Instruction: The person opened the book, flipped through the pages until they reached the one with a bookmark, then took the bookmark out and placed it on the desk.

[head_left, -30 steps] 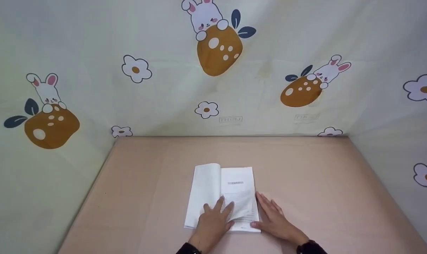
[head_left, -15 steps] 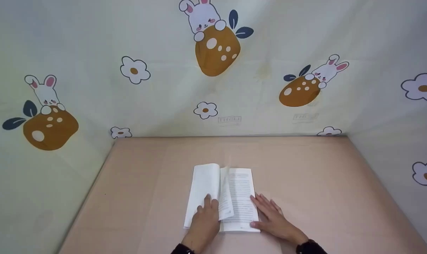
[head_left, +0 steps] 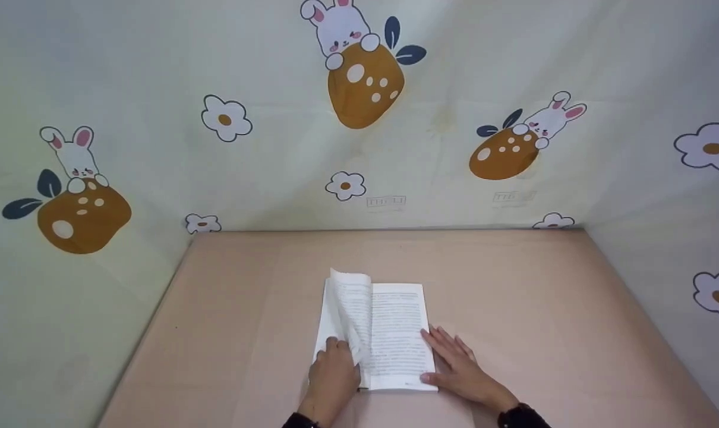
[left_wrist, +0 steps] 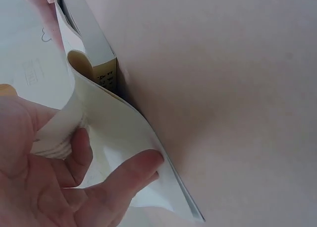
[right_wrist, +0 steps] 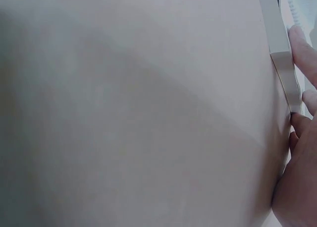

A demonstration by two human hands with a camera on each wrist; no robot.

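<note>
An open book [head_left: 398, 333] with printed pages lies on the table, and its spine edge faces me. My left hand [head_left: 333, 371] is over the lower left side, its fingers bent around a turning page [head_left: 349, 309] that curls up from the left half. In the left wrist view, that book page [left_wrist: 119, 123] bends between the thumb and the curled fingers of the left hand [left_wrist: 74, 182]. My right hand [head_left: 466, 368] rests along the book's right edge with fairly straight fingers, its thumb on the lower right corner. The right wrist view catches only part of the right hand [right_wrist: 302, 142].
The table [head_left: 246, 309] has a plain pinkish-beige covering. A pale cloth [head_left: 264, 160] printed with rabbits, orange fruit and flowers hangs behind it and along both sides. Dark sleeve cuffs [head_left: 520, 416] show at the bottom.
My left hand has drawn left from the right page, carrying a leaf over to the left half. Full text now shows on the right page. My right hand has barely moved.
</note>
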